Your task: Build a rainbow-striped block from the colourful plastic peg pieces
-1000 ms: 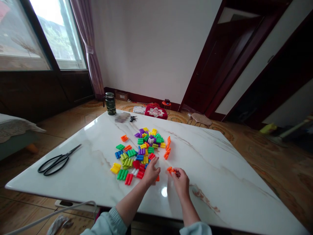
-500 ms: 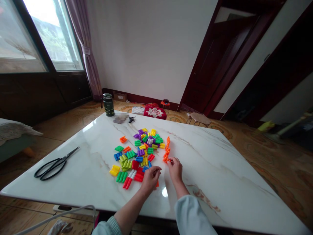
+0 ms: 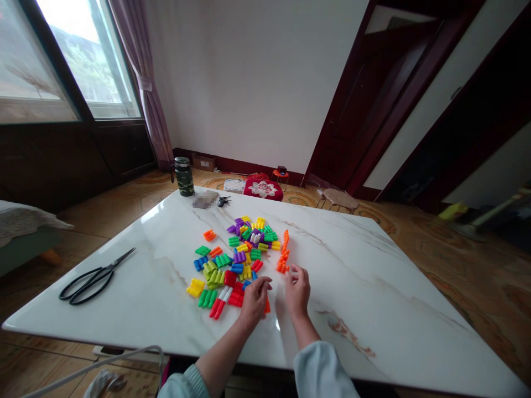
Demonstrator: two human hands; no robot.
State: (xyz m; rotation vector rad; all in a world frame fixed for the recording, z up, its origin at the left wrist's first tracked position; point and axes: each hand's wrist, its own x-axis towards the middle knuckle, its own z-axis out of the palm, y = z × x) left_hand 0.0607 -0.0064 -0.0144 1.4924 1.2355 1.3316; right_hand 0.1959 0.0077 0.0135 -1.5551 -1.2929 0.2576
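My left hand (image 3: 254, 303) is over the near right edge of a pile of colourful plastic building blocks (image 3: 214, 278). Its fingers are curled together, and what they hold, if anything, is hidden. An orange block (image 3: 267, 304) shows partly behind this hand; whether it is gripped or lies on the table, I cannot tell. My right hand (image 3: 297, 288) is just to the right, its fingers loosely bent and apart with nothing visible between them. Right by its fingertips is the near end of a row of orange blocks (image 3: 284, 258), which runs away from me along the pile's right side.
Black-handled scissors (image 3: 95, 278) lie at the left on the white marbled table (image 3: 157, 309). A camouflage-patterned bottle (image 3: 184, 177), a blurred-out item (image 3: 204, 199) and keys (image 3: 223, 201) are at the far edge. Beyond stand a red flowered seat (image 3: 263, 189) and a round stool (image 3: 340, 199).
My right hand has drawn back slightly from the near end of the orange row, and its fingers have loosened. The left hand has stayed almost in place.
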